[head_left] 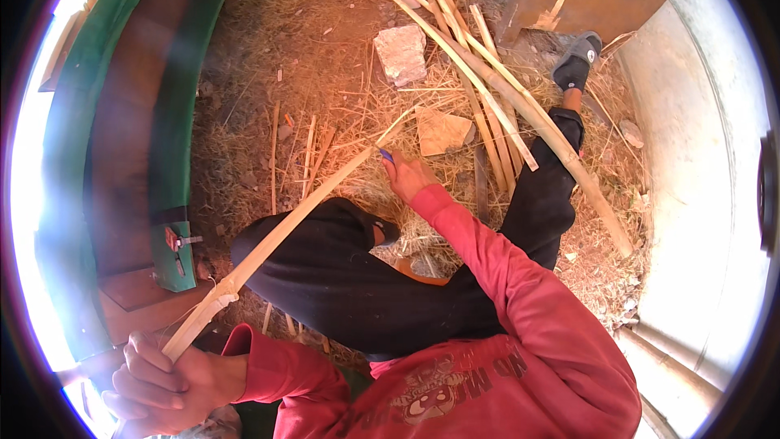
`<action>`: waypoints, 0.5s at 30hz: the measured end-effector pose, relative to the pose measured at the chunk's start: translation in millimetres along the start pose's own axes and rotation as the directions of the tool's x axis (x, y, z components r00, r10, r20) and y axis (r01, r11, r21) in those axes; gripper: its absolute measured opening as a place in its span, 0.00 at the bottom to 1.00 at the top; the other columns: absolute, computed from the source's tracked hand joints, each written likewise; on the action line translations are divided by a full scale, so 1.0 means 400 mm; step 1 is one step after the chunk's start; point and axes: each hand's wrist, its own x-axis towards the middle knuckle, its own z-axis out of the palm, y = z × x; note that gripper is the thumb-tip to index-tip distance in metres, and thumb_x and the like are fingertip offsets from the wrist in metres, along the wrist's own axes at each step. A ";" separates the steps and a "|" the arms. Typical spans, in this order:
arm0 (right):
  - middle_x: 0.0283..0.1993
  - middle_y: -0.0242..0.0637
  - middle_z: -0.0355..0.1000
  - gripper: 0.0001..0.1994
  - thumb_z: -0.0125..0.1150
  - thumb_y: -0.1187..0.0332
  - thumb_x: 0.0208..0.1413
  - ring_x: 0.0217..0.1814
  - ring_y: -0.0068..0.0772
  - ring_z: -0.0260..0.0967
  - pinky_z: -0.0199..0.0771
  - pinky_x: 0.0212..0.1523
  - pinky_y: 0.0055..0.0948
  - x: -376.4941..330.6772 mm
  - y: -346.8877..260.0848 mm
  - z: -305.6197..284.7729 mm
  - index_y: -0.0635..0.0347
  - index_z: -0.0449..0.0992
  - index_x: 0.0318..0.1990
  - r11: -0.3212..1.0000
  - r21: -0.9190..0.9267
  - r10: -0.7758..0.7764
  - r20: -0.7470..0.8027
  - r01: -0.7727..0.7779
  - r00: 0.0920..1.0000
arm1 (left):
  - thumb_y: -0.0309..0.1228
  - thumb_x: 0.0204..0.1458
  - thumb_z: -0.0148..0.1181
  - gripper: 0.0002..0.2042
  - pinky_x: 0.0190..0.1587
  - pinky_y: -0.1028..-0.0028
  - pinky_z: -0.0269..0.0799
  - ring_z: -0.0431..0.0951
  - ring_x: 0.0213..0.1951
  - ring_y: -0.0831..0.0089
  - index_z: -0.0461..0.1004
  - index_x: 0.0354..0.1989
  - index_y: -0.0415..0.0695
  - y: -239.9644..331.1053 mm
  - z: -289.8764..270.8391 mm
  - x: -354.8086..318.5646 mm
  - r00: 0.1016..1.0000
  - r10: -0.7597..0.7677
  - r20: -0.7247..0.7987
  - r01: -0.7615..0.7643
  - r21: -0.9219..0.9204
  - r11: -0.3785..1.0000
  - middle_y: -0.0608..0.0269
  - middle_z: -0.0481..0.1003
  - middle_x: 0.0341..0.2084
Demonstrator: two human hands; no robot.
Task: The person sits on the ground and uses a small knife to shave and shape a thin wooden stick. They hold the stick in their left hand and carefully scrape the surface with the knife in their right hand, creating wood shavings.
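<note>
left hand (162, 378) is closed tight around the near end of a long pale split bamboo strip (284, 228), which runs up across the knee to the right hand (409, 176). right hand grips a small blue-handled blade (387, 155) at the strip's far end. judged step: shaving the strip. next stroke calls for a steady pull; loose bamboo slats (487, 97) lie beyond the right hand.

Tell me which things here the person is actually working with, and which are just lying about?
In use:
- long pale bamboo strip, gripped by the left hand
- small blue-handled blade, in the right hand

Lying about:
- bundle of pale split bamboo sticks
- grey stone block
- flat tan cardboard scrap
- dry straw
</note>
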 end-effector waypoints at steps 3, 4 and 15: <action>0.24 0.56 0.72 0.17 0.44 0.53 0.62 0.29 0.60 0.72 0.71 0.30 0.54 -0.012 0.044 0.069 0.58 0.67 0.41 0.997 -0.063 0.042 0.020 -0.041 0.999 | 0.37 0.55 0.46 0.15 0.21 0.80 0.45 0.47 0.10 0.82 0.59 0.16 0.49 -0.005 0.004 -0.005 0.996 0.071 -0.062 -0.065 0.091 0.994 0.72 0.55 0.06; 0.26 0.56 0.73 0.17 0.43 0.52 0.62 0.30 0.60 0.72 0.71 0.31 0.55 0.017 0.044 0.086 0.58 0.67 0.41 0.990 -0.079 0.117 -0.008 -0.118 0.993 | 0.32 0.53 0.46 0.15 0.20 0.81 0.44 0.47 0.11 0.82 0.56 0.14 0.51 -0.017 0.007 0.007 0.990 0.113 -0.085 -0.100 0.145 0.984 0.73 0.52 0.07; 0.32 0.59 0.73 0.23 0.41 0.47 0.62 0.35 0.62 0.71 0.70 0.37 0.53 0.101 0.154 0.161 0.58 0.69 0.45 0.967 0.246 0.057 0.045 -0.066 0.997 | 0.33 0.56 0.43 0.17 0.18 0.81 0.43 0.44 0.09 0.83 0.55 0.14 0.49 -0.023 -0.005 0.002 0.995 0.086 -0.046 -0.084 0.035 0.996 0.73 0.53 0.06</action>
